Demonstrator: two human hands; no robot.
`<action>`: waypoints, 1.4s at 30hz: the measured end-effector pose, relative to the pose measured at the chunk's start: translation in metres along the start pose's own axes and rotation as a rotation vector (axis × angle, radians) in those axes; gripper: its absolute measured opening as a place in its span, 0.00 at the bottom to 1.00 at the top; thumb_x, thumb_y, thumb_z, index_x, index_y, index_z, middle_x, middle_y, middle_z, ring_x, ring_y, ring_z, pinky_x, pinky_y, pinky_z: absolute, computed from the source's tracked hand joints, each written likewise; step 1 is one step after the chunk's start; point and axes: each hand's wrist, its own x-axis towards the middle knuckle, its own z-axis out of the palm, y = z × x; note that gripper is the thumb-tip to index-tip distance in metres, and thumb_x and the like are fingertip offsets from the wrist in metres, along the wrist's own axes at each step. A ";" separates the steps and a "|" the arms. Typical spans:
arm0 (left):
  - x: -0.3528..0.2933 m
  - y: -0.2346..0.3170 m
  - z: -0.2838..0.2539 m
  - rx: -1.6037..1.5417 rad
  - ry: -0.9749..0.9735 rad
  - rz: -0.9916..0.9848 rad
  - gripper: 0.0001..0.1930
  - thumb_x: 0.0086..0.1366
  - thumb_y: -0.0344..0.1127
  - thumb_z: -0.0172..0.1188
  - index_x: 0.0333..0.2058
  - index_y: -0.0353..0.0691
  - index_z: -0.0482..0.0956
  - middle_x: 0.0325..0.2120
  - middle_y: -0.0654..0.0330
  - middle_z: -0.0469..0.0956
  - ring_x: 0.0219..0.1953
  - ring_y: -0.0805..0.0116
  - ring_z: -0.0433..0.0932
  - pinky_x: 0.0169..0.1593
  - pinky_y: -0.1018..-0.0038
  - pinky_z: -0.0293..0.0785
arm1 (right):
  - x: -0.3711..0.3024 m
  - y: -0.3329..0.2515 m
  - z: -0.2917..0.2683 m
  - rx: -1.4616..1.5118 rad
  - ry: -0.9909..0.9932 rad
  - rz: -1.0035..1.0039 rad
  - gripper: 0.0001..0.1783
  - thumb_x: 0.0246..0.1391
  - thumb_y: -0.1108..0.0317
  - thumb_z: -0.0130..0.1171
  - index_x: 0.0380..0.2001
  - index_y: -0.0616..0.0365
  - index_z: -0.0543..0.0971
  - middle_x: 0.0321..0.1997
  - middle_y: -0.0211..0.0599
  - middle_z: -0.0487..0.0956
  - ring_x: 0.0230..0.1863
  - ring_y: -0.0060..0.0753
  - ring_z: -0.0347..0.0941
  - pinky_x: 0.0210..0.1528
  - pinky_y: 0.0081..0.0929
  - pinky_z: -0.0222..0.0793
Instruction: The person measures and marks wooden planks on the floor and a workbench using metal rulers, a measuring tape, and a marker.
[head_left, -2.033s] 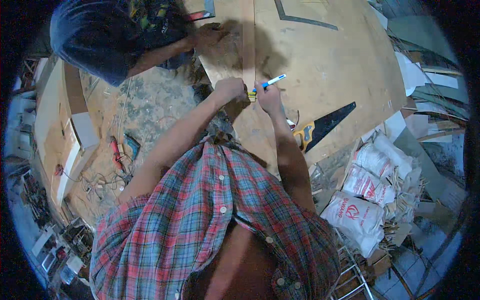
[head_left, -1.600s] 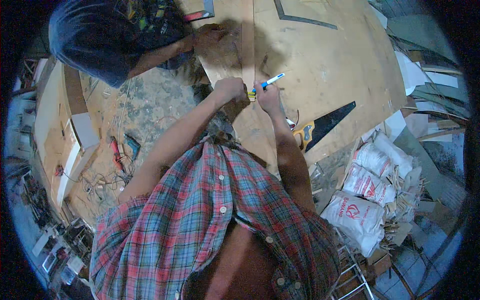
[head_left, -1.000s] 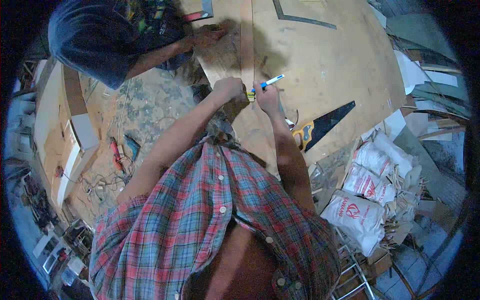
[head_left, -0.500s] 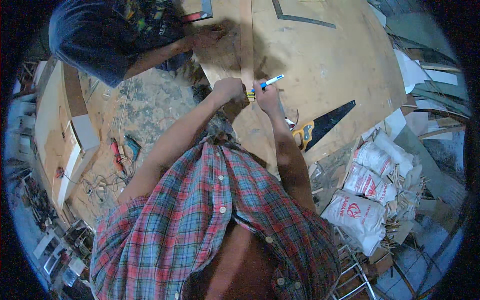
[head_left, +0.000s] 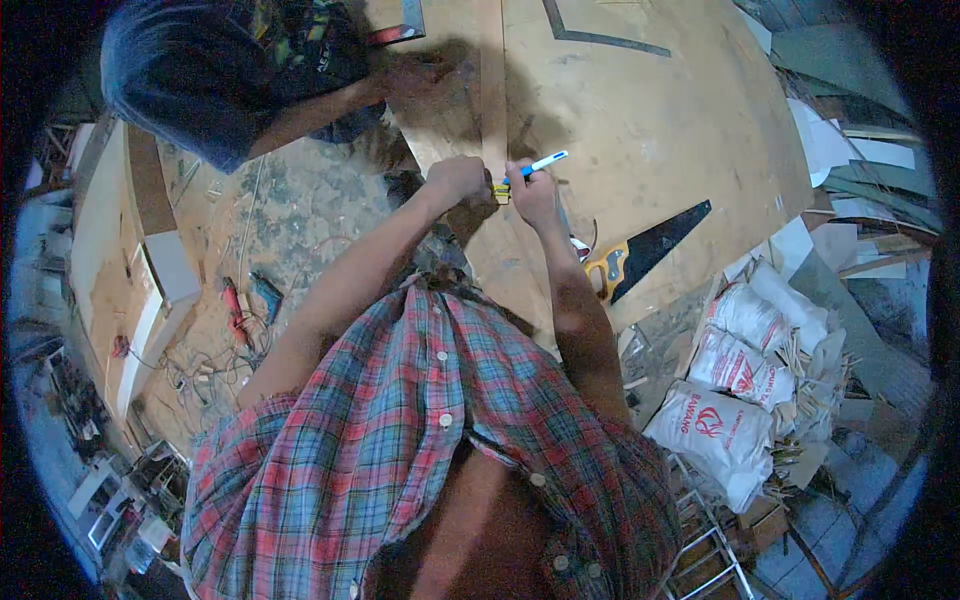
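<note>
Both arms reach up from the lower half of the frame and draw together near its upper centre. The left forearm [head_left: 345,272], bare, slants from the lower left toward the upper right, and its wrist [head_left: 434,198] is nearly straight. The left grip [head_left: 457,178] is balled into a fist, the back of it in view and the inside of its fingers hidden. The right forearm [head_left: 580,320], also bare, rises more steeply and leans left. The right grip [head_left: 535,197] is pinched, thumb and fingers drawn in close. The two grips sit side by side, slightly apart.
</note>
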 end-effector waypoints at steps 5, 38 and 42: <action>-0.001 -0.001 -0.001 -0.043 -0.084 0.021 0.18 0.53 0.46 0.65 0.38 0.40 0.85 0.37 0.48 0.84 0.41 0.49 0.84 0.44 0.56 0.79 | 0.002 0.002 -0.001 -0.066 -0.005 -0.019 0.21 0.62 0.50 0.57 0.30 0.58 0.83 0.25 0.44 0.83 0.29 0.42 0.82 0.35 0.38 0.75; -0.042 -0.026 -0.006 -0.260 0.161 0.166 0.22 0.63 0.52 0.58 0.45 0.41 0.82 0.37 0.43 0.83 0.42 0.44 0.82 0.48 0.56 0.77 | -0.122 0.020 -0.137 0.094 0.922 -0.021 0.19 0.65 0.58 0.48 0.23 0.58 0.74 0.21 0.28 0.72 0.23 0.23 0.67 0.26 0.23 0.63; -0.023 -0.041 -0.029 -0.080 0.342 0.188 0.24 0.63 0.53 0.59 0.50 0.41 0.78 0.36 0.41 0.82 0.42 0.43 0.81 0.47 0.54 0.77 | -0.161 0.044 -0.138 0.395 1.030 -0.006 0.13 0.65 0.64 0.55 0.30 0.61 0.76 0.24 0.29 0.72 0.25 0.22 0.67 0.32 0.24 0.65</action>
